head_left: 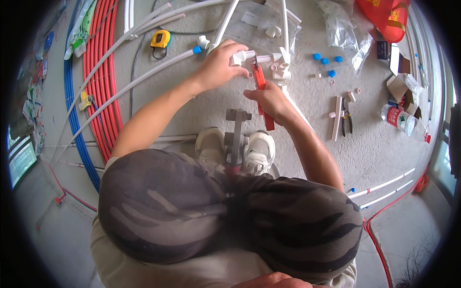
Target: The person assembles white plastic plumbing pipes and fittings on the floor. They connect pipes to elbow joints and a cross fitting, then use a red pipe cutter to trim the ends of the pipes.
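Observation:
My left hand (219, 66) is closed round a white plastic pipe fitting (237, 58) with a short piece of white pipe in it. In my right hand (275, 102) is a red pipe cutter (260, 77), gripped by its handles. The cutter's dark jaw meets the short white pipe just right of my left fingers; how deep it bites cannot be made out. Immediately right of the jaw, more white pipe leads to a cluster of white fittings (282, 72). Between my shoes (259, 152) stands a grey metal tool (236, 137) with block-like parts.
Red pipes (100, 62) and blue pipes (72, 96) run along the left. A yellow tape measure (160, 39) lies beyond my left forearm. Blue caps (324, 61), pliers (346, 118), a plastic bottle (398, 119), an opened cardboard box (399, 87) and a red bag (384, 19) lie rightward.

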{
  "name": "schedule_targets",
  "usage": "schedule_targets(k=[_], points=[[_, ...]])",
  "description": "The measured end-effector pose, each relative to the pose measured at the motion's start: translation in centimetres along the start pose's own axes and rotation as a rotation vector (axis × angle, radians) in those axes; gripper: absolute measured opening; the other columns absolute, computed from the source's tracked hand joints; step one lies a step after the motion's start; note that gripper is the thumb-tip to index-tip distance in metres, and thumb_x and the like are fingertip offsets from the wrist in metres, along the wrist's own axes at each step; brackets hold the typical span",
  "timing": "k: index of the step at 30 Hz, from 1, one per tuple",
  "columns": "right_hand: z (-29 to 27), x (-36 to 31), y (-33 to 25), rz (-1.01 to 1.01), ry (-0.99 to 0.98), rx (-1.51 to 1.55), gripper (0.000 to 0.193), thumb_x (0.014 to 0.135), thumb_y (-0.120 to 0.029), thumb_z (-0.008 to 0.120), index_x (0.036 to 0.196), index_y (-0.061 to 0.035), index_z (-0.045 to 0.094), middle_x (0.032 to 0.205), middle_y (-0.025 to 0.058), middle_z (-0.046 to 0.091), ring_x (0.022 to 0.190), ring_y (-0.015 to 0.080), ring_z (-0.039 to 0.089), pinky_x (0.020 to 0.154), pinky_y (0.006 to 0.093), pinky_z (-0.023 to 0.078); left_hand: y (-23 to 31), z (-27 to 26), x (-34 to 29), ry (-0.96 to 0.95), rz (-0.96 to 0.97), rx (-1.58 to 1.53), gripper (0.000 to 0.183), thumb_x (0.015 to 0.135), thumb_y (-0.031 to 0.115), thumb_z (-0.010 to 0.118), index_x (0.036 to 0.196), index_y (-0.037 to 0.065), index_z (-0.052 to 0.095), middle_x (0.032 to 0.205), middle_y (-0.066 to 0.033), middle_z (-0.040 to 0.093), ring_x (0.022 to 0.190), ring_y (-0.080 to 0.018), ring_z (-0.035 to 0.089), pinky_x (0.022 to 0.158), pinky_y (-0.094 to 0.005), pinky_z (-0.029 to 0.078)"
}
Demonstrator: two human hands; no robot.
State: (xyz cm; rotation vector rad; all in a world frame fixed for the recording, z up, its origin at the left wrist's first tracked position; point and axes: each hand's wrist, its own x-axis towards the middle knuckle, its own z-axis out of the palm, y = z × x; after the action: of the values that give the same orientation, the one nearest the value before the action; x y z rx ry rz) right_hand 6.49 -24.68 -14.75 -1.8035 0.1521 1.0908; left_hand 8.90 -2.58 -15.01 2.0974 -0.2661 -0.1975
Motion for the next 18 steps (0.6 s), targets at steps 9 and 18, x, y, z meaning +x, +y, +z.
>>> schedule_targets(k=[9, 18], points=[[0.1, 0.1, -0.2, 0.027, 0.0, 0.007, 0.038, 0.09, -0.031, 0.077, 0.094, 0.0051, 0.067, 0.072, 0.0034, 0.059, 0.069, 0.0146, 0.056, 0.066, 0.038, 0.047, -1.2, 0.2, 0.2, 0.061, 0.121, 0.088, 0.053, 0.076, 0.01, 0.09, 0.124, 0.001, 0.069, 0.106, -0.0085, 0.065, 0.086, -0.0225, 0.062, 0.079, -0.0355, 0.053], [0.4, 0.3, 0.1, -0.029, 0.019, 0.064, 0.038, 0.09, -0.03, 0.076, 0.093, 0.0071, 0.069, 0.073, 0.0054, 0.061, 0.071, 0.0146, 0.057, 0.068, 0.037, 0.047, -1.4, 0.8, 0.1, 0.054, 0.094, 0.087, 0.054, 0.076, 0.011, 0.091, 0.124, 0.001, 0.069, 0.106, -0.0085, 0.066, 0.084, -0.0217, 0.061, 0.078, -0.0353, 0.053]])
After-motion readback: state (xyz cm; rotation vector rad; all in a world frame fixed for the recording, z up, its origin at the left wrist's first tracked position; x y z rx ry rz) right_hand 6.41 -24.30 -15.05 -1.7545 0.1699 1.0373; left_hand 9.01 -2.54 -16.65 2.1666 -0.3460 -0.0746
